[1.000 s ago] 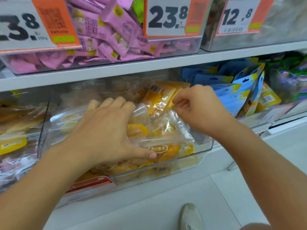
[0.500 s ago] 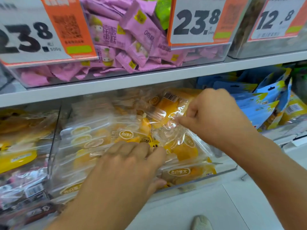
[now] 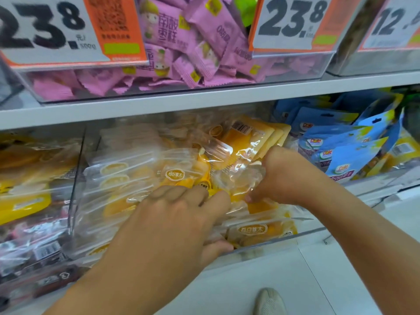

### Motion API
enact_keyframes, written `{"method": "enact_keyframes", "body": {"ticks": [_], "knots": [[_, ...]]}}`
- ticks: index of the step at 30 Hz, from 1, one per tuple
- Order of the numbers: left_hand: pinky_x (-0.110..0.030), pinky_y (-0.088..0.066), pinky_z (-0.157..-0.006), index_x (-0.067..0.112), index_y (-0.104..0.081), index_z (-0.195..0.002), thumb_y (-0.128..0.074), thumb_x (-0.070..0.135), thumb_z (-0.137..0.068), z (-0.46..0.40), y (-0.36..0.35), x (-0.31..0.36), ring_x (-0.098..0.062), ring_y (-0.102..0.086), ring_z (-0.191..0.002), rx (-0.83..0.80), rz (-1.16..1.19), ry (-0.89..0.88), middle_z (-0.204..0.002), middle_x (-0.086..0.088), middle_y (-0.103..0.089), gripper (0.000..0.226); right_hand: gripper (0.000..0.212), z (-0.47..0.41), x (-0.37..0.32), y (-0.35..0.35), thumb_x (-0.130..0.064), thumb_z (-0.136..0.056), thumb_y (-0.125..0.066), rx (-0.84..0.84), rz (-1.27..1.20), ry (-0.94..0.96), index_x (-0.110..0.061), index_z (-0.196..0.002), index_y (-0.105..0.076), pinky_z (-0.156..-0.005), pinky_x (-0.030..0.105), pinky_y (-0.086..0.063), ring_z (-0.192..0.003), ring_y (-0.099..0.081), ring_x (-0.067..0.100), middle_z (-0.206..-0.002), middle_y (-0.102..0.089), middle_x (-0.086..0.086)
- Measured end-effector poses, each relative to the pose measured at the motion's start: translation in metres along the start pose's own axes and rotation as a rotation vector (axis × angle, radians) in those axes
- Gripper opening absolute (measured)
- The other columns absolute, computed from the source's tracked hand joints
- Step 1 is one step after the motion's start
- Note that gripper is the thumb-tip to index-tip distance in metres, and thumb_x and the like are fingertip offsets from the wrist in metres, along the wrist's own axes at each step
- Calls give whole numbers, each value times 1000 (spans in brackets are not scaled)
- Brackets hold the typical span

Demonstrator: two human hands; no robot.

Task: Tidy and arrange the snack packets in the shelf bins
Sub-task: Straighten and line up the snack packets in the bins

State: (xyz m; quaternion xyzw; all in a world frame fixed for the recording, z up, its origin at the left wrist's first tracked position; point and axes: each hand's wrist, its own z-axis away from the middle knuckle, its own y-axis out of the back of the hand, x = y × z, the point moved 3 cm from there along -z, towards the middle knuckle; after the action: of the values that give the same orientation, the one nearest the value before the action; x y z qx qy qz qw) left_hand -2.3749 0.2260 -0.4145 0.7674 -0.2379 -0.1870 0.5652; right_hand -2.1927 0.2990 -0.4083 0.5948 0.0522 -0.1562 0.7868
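A clear plastic bin point(image 3: 306, 234) on the lower shelf holds several transparent snack packets point(image 3: 172, 176) with yellow-orange contents. My left hand point(image 3: 177, 223) lies flat on the front packets, its fingers spread over them and its thumb by the bin's front wall. My right hand point(image 3: 286, 176) reaches in from the right, its curled fingers pinching a crinkled clear packet point(image 3: 238, 178) in the middle of the bin. Behind it stand upright yellow packets point(image 3: 250, 137) with a barcode. The packets under my left palm are hidden.
Above, a bin of pink packets point(image 3: 204, 53) sits on the white shelf board point(image 3: 204, 98) behind price tags point(image 3: 288, 21). Blue pouches point(image 3: 341, 155) fill the bin to the right and yellow packets point(image 3: 27, 201) the one to the left. A shoe point(image 3: 269, 302) shows on the floor.
My left hand slid from the back left of the bin down to the front packets. My right hand dropped from the upright yellow packets to the crinkled clear one. The view moved closer.
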Motion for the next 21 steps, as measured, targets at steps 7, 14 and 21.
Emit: {"method": "enact_keyframes", "body": {"ticks": [7,14,21], "knots": [[-34,-48,-64,34,-45,-94,-42,72,-75,2,3,-1,-17,-60,-71,-18,14,14,-80,16,-56,43,53,7,-1,-2,-35,-78,-83,-212,164,8,-10,-114,-55,-71,28,-51,-88,-56,20,-104,-53,3],[-41,-55,-69,37,-49,-104,-48,77,-73,1,9,-7,-17,-63,-80,-162,1,68,-91,17,-57,51,36,39,-15,28,-31,-72,-82,236,232,229,-17,-58,-53,-56,29,-47,-65,-58,20,-66,-57,-2],[-29,-47,-86,52,-20,-121,-40,96,-65,-4,28,-11,-6,-54,-103,-230,231,245,-113,24,-54,74,37,38,-3,38,-37,-68,-89,442,-42,516,-49,-59,-55,-67,32,-39,-77,-42,10,-78,-57,-11]]}}
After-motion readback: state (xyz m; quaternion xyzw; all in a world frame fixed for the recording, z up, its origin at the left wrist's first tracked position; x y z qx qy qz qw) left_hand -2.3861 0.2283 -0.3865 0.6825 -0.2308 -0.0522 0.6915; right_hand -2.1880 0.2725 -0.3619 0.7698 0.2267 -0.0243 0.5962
